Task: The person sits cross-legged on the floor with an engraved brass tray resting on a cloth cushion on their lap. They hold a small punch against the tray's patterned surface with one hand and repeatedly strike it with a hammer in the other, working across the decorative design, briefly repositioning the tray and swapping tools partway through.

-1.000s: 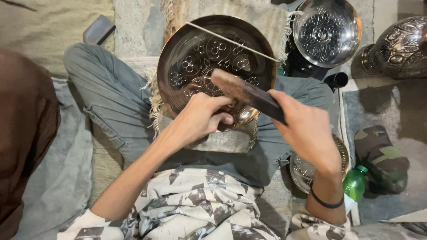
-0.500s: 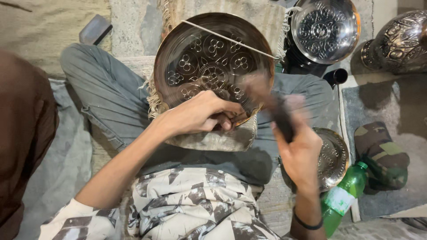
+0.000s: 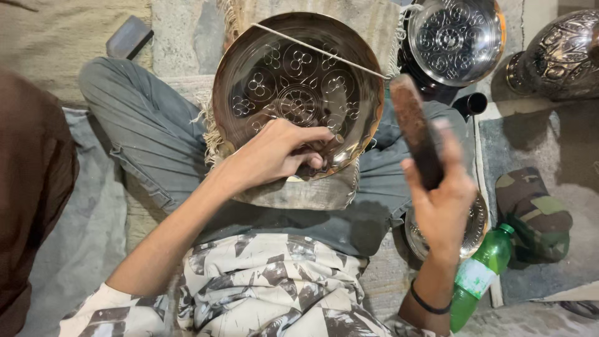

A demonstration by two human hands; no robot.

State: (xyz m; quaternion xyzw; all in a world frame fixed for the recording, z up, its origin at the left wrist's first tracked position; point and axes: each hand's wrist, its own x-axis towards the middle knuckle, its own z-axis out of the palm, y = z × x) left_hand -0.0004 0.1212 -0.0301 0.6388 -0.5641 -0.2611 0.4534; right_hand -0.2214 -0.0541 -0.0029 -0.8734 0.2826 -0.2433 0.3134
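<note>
A large round metal plate [image 3: 293, 68] with engraved flower circles rests tilted on my lap, over a fringed cloth. My left hand [image 3: 277, 153] lies on the plate's lower rim with its fingers closed around a small thin tool pressed against the metal. My right hand [image 3: 440, 200] is raised to the right of the plate and grips a dark wooden mallet [image 3: 415, 128] by its lower end, its head pointing up and away from the plate. A thin white stick [image 3: 318, 50] lies across the plate's upper part.
A second engraved metal dish [image 3: 452, 37] stands at the top right, an ornate metal vessel [image 3: 555, 56] beside it. A green plastic bottle [image 3: 480, 274] and a camouflage cap [image 3: 530, 212] lie at the right. Another person's brown sleeve [image 3: 31, 187] fills the left edge.
My right hand has swung the mallet from over the plate's lower rim out to the right and upward. My left hand stays on the rim with the small tool.
</note>
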